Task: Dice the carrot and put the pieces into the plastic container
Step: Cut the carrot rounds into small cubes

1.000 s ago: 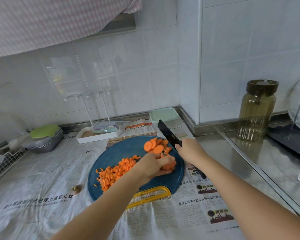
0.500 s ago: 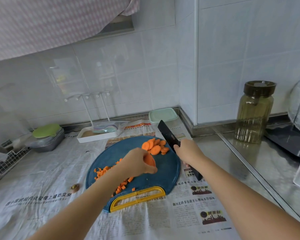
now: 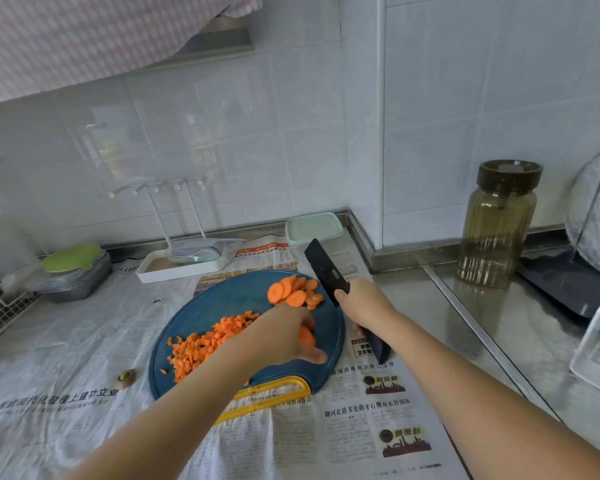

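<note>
A round blue cutting board with a yellow handle lies on newspaper. A heap of diced carrot covers its left part, and a pile of carrot slices sits at its far right. My left hand is over the board's middle, its fingers curled round a few carrot slices. My right hand grips the handle of a black knife, blade pointing away past the board's right edge. The plastic container with a pale green lid stands against the back wall.
A white tray with a rack stands behind the board. Grey trays under a green lid sit at the left. A carrot end lies on the newspaper. A brown glass jar and a dish rack stand at the right.
My left hand has carried some carrot slices from the far pile to the board's middle. The right hand and knife have stayed nearly still.
</note>
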Motion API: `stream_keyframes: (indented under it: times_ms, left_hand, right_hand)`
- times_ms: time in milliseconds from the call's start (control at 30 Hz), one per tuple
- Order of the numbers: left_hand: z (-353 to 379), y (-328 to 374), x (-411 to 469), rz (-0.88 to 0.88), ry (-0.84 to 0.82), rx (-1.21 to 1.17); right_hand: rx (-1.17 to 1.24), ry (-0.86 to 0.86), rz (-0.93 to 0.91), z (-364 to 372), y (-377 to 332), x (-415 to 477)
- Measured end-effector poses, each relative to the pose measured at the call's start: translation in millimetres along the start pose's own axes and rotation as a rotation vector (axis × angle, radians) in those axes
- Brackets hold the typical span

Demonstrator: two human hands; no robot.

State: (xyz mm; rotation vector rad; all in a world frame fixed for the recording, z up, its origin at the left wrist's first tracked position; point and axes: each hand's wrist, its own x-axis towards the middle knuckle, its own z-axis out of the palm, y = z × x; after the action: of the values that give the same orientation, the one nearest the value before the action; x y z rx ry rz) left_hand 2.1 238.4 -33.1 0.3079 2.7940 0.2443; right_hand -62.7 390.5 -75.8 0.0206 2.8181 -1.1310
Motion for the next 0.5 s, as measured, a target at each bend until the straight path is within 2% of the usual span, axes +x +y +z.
stream_keyframes:
  times_ms: [233,333,500]
  left_hand:
    - [-5.0,20.6,13.6,-0.109,-0.047,0.148]
    - [-1.3,17.8,9.1,-0.162,0.034,-0.009]
    - [-0.3,-3.7,-4.0,-0.092,0.103,-0.195]
  right_hand:
    - [0.077,-0.056,0.02,-8.0,-2.8,-18.8]
    - [0.091,-0.057,0.014,-20.9,-1.3,-36.8]
    - [-0.003,-0.115,0.018,-52.6,-3.2,-76.3]
